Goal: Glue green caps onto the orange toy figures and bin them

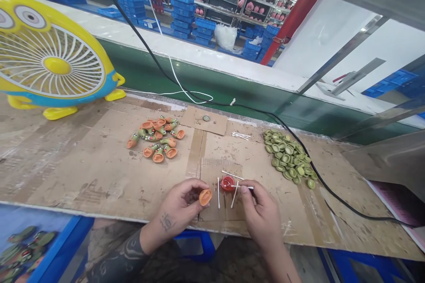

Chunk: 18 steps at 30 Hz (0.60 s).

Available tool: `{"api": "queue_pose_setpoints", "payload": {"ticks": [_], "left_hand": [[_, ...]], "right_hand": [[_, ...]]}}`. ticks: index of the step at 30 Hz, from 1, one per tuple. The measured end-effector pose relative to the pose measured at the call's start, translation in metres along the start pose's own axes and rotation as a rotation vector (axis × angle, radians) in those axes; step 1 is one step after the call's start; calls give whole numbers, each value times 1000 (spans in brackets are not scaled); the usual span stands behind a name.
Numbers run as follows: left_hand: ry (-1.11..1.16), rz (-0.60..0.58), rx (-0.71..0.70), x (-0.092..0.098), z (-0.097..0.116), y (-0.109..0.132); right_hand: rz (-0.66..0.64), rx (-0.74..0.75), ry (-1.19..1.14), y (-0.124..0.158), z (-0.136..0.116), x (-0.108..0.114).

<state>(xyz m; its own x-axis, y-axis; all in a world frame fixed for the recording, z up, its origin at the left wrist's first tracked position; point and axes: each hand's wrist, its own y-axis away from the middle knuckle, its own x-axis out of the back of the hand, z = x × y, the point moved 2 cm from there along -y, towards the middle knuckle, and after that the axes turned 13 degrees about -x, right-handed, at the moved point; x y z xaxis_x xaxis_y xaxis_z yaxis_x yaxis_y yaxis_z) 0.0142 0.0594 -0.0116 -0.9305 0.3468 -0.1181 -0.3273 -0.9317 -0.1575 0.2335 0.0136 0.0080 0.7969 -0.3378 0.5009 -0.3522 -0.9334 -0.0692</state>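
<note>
My left hand is closed around a small figurine part, whose hollow orange end faces up toward me. Between the thumb and fingers of my right hand is a cotton swab, its tip at the mouth of a small jar of red liquid. More swabs lie around the jar: one to its left, one behind it and one on its right. A pile of similar orange and green figurine parts rests beyond my left hand. To the right sits a heap of green oval pieces.
A yellow cartoon-shaped fan stands at the left. Several swabs and a bottle cap on a cardboard scrap lie farther back. A black cable crosses the cardboard-covered table. Below left is a blue bin holding green parts.
</note>
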Motion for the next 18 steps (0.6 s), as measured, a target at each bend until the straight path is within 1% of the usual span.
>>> {"api": "queue_pose_setpoints", "payload": {"ticks": [2,5,8,10,14,18], "left_hand": [[-14,-8,-22,0,-1,0],[-6,-19,-34,1,-3,1],[-24,-38,-65,2,-3,2],[-54,-47,-92,2,-3,2],[-86,-66,-115,3,-2,1],[-91,-73,-101,4,-3,2]], "right_hand": [[-4,-44,-26,2,2,0],[5,-122,-223,9,-4,0],[-93,-150,-448,18,-22,-4],[-179,-147,-520,22,-32,-9],[-263,-147,-514,26,-38,-18],[-290,-155,-462,27,-35,-22]]}}
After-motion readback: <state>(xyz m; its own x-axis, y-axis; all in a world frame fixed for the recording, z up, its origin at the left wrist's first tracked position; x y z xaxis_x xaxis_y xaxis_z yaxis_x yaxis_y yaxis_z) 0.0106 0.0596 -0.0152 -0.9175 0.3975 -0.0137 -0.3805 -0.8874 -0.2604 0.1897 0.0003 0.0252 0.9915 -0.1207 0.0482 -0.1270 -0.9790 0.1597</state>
